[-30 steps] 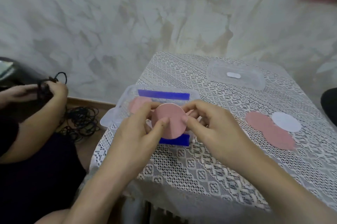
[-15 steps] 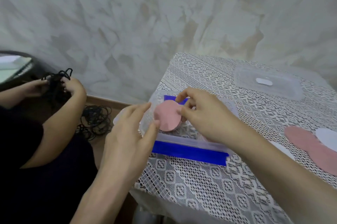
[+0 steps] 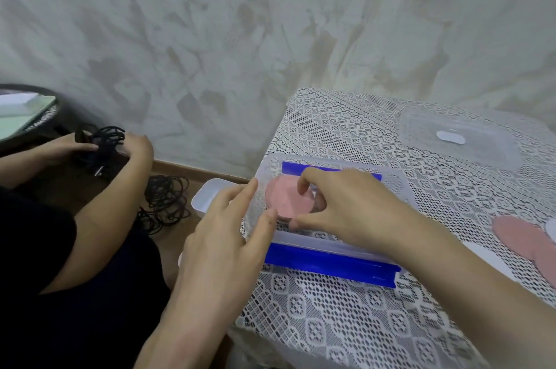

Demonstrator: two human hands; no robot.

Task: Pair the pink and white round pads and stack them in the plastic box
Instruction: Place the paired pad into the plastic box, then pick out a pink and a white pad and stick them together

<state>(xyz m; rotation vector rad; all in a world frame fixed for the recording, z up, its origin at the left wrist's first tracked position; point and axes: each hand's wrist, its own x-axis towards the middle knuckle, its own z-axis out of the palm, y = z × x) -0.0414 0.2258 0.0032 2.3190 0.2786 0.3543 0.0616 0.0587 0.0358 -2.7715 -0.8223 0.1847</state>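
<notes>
A clear plastic box (image 3: 325,241) with blue clips stands at the left end of the lace-covered table (image 3: 331,323). Inside its left part lies a pink round pad (image 3: 282,197); whether a white pad lies under it is hidden. My right hand (image 3: 346,206) reaches into the box and pinches the pad's right edge between its curled index finger and thumb. My left hand (image 3: 228,230) rests with straight fingers against the box's left wall, its thumb tip close to the pad's near edge.
The clear lid (image 3: 457,140) lies at the back right. Loose pink pads (image 3: 523,239) and a white pad (image 3: 552,228) lie at the right edge. A white tub (image 3: 210,194) sits off the table's left side. Another person's hands (image 3: 135,149) hold black cables (image 3: 102,143).
The pad went from being held up in both hands down into the box. My left hand let go of it and moved to the box's left wall.
</notes>
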